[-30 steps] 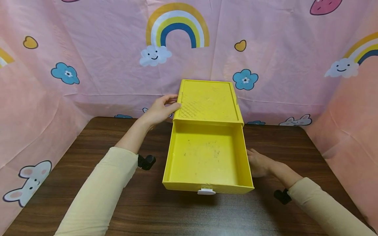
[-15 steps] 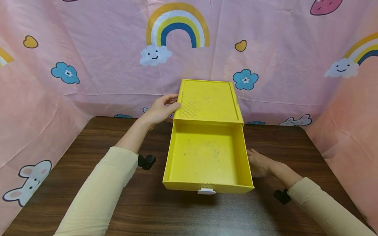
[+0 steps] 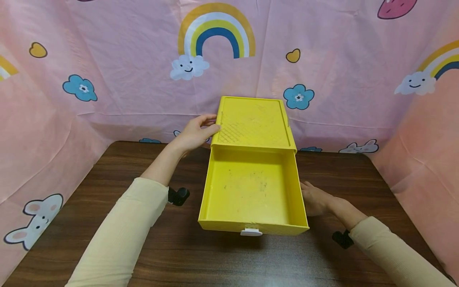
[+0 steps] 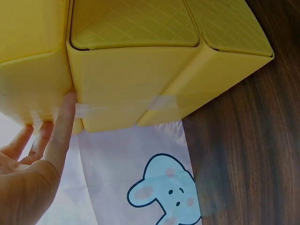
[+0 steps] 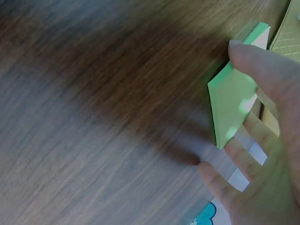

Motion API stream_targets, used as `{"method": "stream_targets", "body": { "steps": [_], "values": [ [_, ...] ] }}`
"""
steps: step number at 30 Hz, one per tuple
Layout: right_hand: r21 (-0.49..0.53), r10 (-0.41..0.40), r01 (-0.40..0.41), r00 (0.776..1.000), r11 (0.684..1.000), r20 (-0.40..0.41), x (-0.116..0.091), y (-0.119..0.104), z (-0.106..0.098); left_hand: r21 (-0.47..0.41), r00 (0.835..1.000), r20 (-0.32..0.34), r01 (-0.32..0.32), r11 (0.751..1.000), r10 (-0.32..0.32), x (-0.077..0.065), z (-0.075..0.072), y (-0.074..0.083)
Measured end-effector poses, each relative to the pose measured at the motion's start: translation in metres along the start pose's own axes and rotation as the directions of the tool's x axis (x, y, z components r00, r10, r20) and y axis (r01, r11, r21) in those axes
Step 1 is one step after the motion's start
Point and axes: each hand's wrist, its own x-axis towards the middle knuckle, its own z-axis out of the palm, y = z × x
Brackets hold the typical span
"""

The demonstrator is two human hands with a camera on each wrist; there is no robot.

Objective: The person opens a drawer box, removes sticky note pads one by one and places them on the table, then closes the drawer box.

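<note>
Drawer (image 3: 251,195) jutted from yellow box (image 3: 254,121) — left hand (image 3: 193,134), straight-fingered, touched the box; right hand (image 3: 315,200) grasped a green pad (image 5: 230,98).

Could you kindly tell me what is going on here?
A person's left hand rests against the left side of a yellow drawer box, whose top drawer stands pulled out over the wooden table. The right hand holds a green pad, possibly of paper, outside the drawer's right wall, where the head view does not show it.
</note>
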Motion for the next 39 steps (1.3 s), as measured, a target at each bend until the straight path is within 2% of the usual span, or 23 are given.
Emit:
{"method": "stream_targets", "body": {
  "steps": [9,12,16,19,26,33,39],
  "values": [
    [0.016,-0.016,0.017,0.999,1.000,-0.041,-0.001,-0.001,-0.001,-0.009,1.000,0.009,-0.007,1.000,0.007,-0.001,0.000,0.001],
    [0.013,0.002,-0.001,0.998,1.000,-0.062,0.000,-0.001,-0.004,0.005,1.000,0.009,-0.008,1.000,0.008,-0.001,-0.001,0.001],
    [-0.002,0.001,-0.001,0.992,1.000,-0.127,0.000,-0.001,-0.009,0.019,1.000,0.006,-0.010,1.000,0.010,0.000,-0.002,0.000],
    [-0.016,0.001,-0.004,0.984,1.000,-0.176,-0.001,-0.001,-0.016,0.017,1.000,0.005,-0.012,1.000,0.012,0.000,-0.001,0.000],
    [0.029,0.115,-0.111,0.978,0.993,-0.176,-0.010,-0.009,-0.034,0.005,1.000,0.007,-0.011,1.000,0.011,0.001,0.000,-0.001],
    [-0.022,0.067,-0.075,0.965,0.997,-0.255,-0.017,-0.012,-0.048,0.001,1.000,0.010,-0.013,1.000,0.013,0.001,0.000,-0.001],
    [-0.018,0.103,-0.111,0.963,0.994,-0.249,-0.022,-0.018,-0.060,0.006,1.000,0.008,-0.016,1.000,0.016,0.001,0.000,-0.001]
  ]
}}
